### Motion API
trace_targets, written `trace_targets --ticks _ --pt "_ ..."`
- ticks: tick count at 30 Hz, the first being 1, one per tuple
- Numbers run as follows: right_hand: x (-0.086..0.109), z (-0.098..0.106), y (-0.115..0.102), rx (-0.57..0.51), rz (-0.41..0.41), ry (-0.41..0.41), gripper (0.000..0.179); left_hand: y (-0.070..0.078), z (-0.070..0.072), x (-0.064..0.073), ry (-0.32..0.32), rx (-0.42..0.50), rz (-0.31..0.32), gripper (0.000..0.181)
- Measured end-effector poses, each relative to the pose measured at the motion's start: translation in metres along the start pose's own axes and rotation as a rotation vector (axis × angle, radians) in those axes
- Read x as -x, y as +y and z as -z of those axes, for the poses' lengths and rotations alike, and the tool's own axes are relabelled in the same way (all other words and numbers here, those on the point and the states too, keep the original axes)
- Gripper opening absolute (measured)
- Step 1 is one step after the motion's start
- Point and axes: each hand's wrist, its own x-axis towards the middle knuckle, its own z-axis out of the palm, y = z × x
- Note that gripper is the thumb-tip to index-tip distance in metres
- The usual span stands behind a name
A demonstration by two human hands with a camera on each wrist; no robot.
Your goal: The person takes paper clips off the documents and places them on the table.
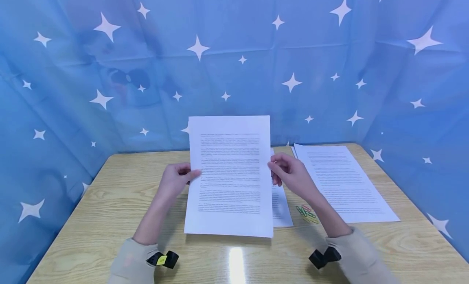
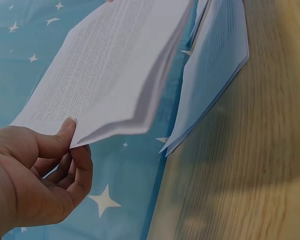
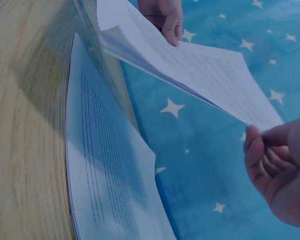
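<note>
A small stack of printed sheets point(image 1: 230, 174) is held up off the table, its text facing me. My left hand point(image 1: 176, 179) pinches the left edge, thumb on the front page. At the opposite edge my right hand point(image 1: 293, 174) pinches the paper between thumb and fingers. Seen in the left wrist view, the held sheets point(image 2: 105, 65) fan slightly apart along their lower edge. In the right wrist view the right hand point(image 3: 282, 170) grips one corner. Behind the held stack, another printed sheet point(image 1: 281, 208) lies on the table, mostly hidden.
Farther right, a pile of printed paper point(image 1: 344, 186) lies on the wooden table point(image 1: 110, 219). Several coloured paper clips point(image 1: 307, 214) sit beside my right forearm. A blue curtain point(image 1: 234, 76) with white stars hangs behind the table's back edge.
</note>
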Motion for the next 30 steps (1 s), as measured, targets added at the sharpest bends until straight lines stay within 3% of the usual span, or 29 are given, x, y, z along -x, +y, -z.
trace_targets --ticks 13,21,30 --pt "-0.019 -0.034 -0.013 -0.042 -0.029 -0.06 0.022 -0.006 0.036 -0.003 0.059 -0.028 0.078 0.03" --pt "-0.026 -0.059 -0.018 -0.065 -0.091 -0.097 0.02 -0.011 0.058 -0.002 0.079 -0.052 0.079 0.035" --pt "-0.032 -0.083 -0.021 -0.093 -0.069 -0.124 0.027 -0.018 0.076 -0.005 0.112 -0.084 0.105 0.042"
